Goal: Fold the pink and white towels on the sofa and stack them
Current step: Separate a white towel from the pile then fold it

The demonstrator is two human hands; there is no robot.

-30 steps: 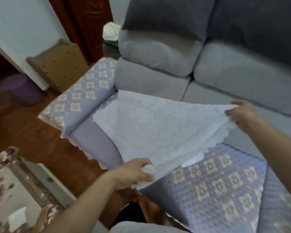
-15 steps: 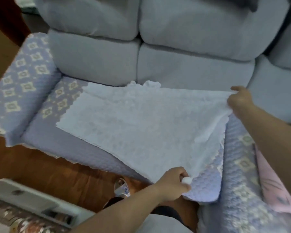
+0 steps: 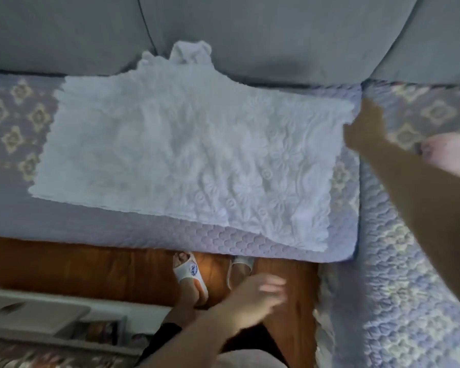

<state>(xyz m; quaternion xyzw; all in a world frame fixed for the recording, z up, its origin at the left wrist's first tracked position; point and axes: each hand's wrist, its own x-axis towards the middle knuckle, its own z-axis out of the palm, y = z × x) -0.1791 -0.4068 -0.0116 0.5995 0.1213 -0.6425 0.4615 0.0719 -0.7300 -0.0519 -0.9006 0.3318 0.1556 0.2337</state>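
Note:
The white embossed towel [image 3: 186, 155] lies spread flat on the sofa seat, its far edge bunched against the backrest. At the towel's far right corner, my right hand [image 3: 364, 126] touches the edge; its fingers are dark and blurred, so a grip cannot be made out. My left hand [image 3: 255, 290] hovers over the floor in front of the seat, fingers loose and holding nothing. Part of the pink towel [image 3: 452, 152] shows on the neighbouring seat at the right edge.
A quilted lilac cover [image 3: 170, 235] with a diamond pattern lies over the sofa seats. The grey backrest cushions [image 3: 276, 35] rise behind. My feet in white slippers [image 3: 189, 272] stand on the wooden floor. A low white table edge [image 3: 37, 312] sits at lower left.
The white towel went from held taut in the air to lying flat on the seat. My left hand let go of the near corner and drew back over the floor.

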